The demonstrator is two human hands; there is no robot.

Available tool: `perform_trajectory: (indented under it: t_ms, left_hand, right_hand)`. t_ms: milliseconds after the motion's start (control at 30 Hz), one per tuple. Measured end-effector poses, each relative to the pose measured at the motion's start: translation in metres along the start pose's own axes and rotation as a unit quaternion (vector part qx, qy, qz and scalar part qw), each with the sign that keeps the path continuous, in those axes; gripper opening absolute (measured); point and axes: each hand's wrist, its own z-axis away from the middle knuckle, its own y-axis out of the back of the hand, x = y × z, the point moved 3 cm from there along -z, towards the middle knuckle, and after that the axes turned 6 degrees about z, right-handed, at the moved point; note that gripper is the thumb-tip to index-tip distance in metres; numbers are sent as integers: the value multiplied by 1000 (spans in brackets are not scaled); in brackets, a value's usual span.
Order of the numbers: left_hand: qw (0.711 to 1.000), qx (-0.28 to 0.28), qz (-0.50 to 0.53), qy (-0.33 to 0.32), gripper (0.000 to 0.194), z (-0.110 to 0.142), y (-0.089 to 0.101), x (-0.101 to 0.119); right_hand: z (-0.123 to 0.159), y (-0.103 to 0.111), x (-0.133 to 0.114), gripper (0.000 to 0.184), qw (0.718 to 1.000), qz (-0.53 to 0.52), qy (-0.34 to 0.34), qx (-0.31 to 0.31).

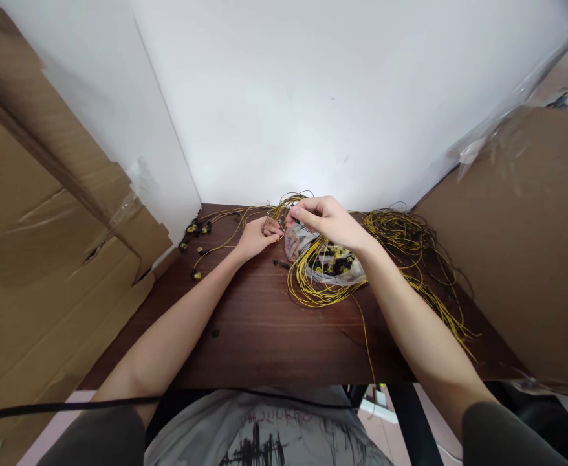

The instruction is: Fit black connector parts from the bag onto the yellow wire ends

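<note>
My left hand (259, 237) is just above the table, its fingers curled around a thin wire. Higher and to the right, my right hand (327, 221) pinches a small black part between thumb and fingertips; its exact kind is too small to make out. Beneath that hand lies a clear plastic bag (296, 243) with several black and yellow pieces (335, 260) in it. A looped bundle of yellow and black wires (308, 294) curves around the bag's front. Another small black part (281, 263) rests on the table between my hands.
At the left back lie wires with black and yellow connector ends (196, 228). A large tangle of yellow wires (403, 236) spreads at the right. Cardboard (46, 259) stands left, a cardboard box (521, 246) right, and a white wall (284, 103) behind the brown table (250, 343).
</note>
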Motion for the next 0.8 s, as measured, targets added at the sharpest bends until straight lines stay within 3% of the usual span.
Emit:
perform_trajectory:
  t_ms: [400, 800]
  left_hand:
    - [989, 17, -148, -8, 22, 4, 2, 16]
    - [991, 47, -128, -16, 19, 4, 4, 13]
  right_hand:
    - [3, -1, -7, 35, 997, -63, 36, -39]
    - [3, -1, -5, 32, 995, -72, 55, -40]
